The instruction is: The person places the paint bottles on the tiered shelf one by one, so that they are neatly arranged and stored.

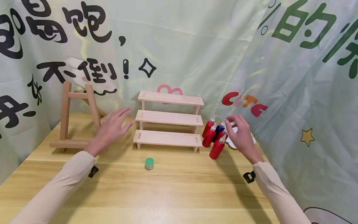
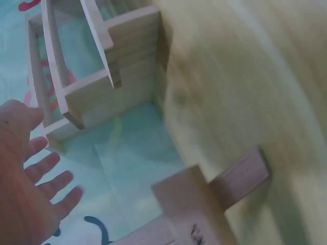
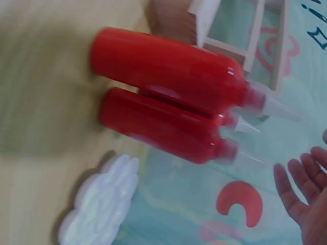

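Observation:
My left hand [image 1: 112, 128] hovers between a small wooden easel [image 1: 66, 112] and the left end of a three-step wooden rack [image 1: 167, 117]. Its fingers are spread in the left wrist view and hold nothing. Over on the right, my right hand [image 1: 240, 132] is held beside several squeeze bottles with pointed nozzles. Most are red, such as the front red bottle [image 1: 217, 150]; one blue bottle [image 1: 218, 132] stands among them. In the right wrist view the fingers [image 3: 294, 191] are apart from the red bottles [image 3: 168, 71] and grip nothing.
A little jar with a green lid [image 1: 149, 163] stands on the wooden table [image 1: 179, 193] in front of the rack. Behind the right hand lies a white, scalloped, cloud-like piece [image 3: 104, 204]. A printed cloth [image 1: 195, 53] hangs behind the table and along its right side.

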`<state>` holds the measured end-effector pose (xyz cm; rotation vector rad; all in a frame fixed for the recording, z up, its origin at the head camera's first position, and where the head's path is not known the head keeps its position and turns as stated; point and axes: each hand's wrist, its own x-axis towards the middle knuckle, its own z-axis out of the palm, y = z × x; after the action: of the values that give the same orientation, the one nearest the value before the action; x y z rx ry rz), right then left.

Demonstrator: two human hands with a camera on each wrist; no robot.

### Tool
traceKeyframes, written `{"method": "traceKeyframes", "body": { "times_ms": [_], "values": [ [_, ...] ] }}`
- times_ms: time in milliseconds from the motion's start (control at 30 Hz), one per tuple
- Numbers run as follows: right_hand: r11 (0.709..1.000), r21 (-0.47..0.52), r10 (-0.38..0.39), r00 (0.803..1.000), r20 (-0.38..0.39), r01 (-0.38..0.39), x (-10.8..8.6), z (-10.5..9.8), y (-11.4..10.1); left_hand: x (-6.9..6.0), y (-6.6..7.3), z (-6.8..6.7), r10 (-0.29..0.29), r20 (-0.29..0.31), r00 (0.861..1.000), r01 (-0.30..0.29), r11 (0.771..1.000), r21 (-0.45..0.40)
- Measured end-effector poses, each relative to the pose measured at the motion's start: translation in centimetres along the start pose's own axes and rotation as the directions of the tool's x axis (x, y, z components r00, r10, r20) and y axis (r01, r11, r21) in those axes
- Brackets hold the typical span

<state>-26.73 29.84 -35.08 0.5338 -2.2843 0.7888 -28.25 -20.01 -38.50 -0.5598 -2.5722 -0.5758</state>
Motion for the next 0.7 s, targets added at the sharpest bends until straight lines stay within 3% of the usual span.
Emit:
{"method": "traceKeyframes", "body": {
  "times_ms": [67,133,200,300,433,533,633,700],
  "values": [
    [0.999,0.022,-0.024,0.999,-0.046,0.025,-0.9,0.1,0.2,-0.2,0.1,0.4,-0.044,-0.006,0.999,0.043,0.996,-0.083],
    [0.998,0.048,-0.023,0.996,-0.081,0.027,-1.8,0.2,0.5,-0.4,0.2,0.9,-0.108,0.016,0.994,0.109,0.971,-0.211],
    [0.997,0.076,-0.002,0.994,-0.108,0.011,-2.8,0.4,0.6,-0.6,0.2,1.5,-0.167,0.044,0.985,0.172,0.932,-0.32],
    [0.993,0.112,0.057,0.989,-0.133,-0.042,-4.2,0.8,0.6,-1.1,0.3,2.3,-0.244,0.091,0.965,0.259,0.854,-0.452],
    [0.974,0.172,0.17,0.977,-0.13,-0.146,-5.6,1.5,0.6,-1.5,0.4,2.9,-0.321,0.14,0.937,0.342,0.753,-0.563],
    [0.947,0.211,0.269,0.957,-0.106,-0.243,-6.3,1.9,0.6,-1.6,0.5,3.2,-0.341,0.198,0.919,0.386,0.677,-0.627],
    [0.909,0.262,0.351,0.934,-0.069,-0.323,-6.8,2.2,0.6,-1.5,0.7,3.5,-0.356,0.243,0.902,0.425,0.636,-0.644],
    [0.886,0.299,0.383,0.923,-0.04,-0.355,-7.2,2.2,0.5,-1.4,0.8,3.6,-0.373,0.254,0.893,0.444,0.626,-0.641]
  ]
}}
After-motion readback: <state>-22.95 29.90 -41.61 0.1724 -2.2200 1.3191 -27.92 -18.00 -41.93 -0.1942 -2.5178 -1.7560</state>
